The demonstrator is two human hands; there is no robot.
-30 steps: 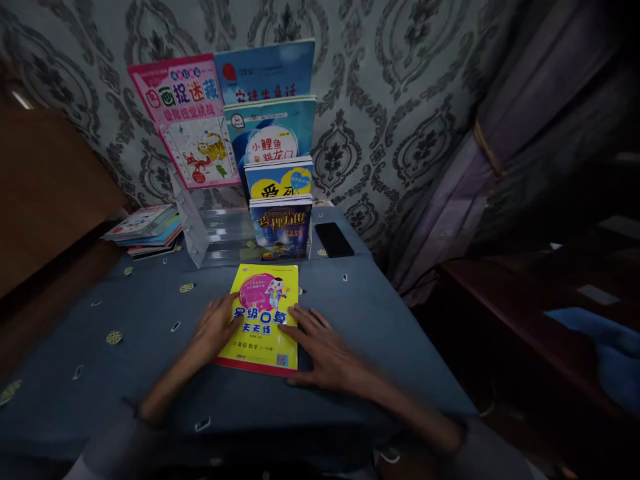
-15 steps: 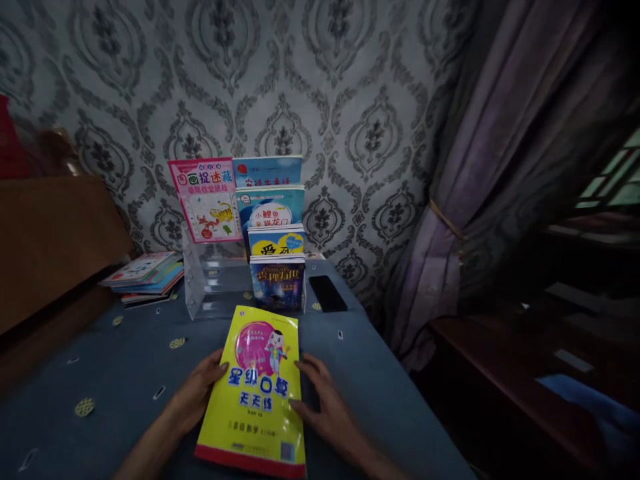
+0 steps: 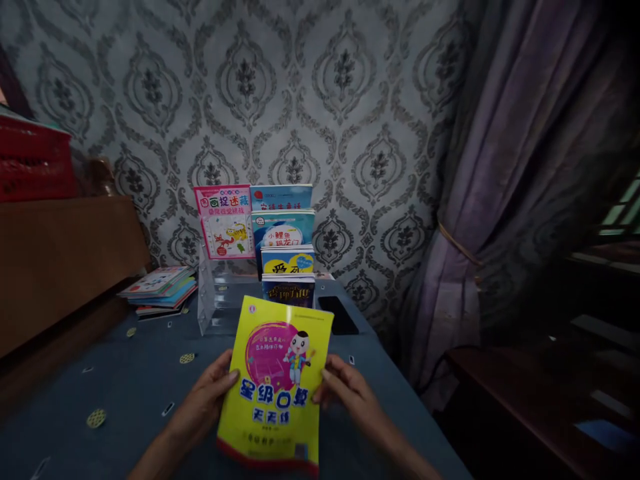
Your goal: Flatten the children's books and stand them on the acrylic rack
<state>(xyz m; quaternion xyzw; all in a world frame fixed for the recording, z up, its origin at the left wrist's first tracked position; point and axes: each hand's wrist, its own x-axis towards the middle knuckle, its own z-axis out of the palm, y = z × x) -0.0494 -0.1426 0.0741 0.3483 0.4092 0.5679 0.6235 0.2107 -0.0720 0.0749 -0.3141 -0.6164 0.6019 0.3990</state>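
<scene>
A yellow workbook [image 3: 280, 420] with a pink circle, a cartoon child and a red lower edge is held up by its two sides, tilted toward me. My left hand [image 3: 207, 393] grips its left edge, thumb on the cover and the other fingers behind. On the right edge, my right hand [image 3: 347, 390] is closed, with its fingertips at the cover's side. Just beyond stands a clear tiered book rack [image 3: 206, 297]. Its right column holds several books, a dark blue book [image 3: 287, 291] lowest in front. A pink picture book [image 3: 226, 223] stands at the rack's upper left.
A pile of thin books [image 3: 160, 290] lies left of the rack. A black phone [image 3: 337, 315] rests at the right, partly behind the workbook. The blue tablecloth [image 3: 140, 373] covers the table. A brown box [image 3: 70, 260] bears a red basket [image 3: 35, 157]. A tied curtain [image 3: 425, 320] hangs right.
The workbook has been raised and tipped more upright, now covering part of the front book and the phone. My right hand has closed on its edge. The view has shifted slightly.
</scene>
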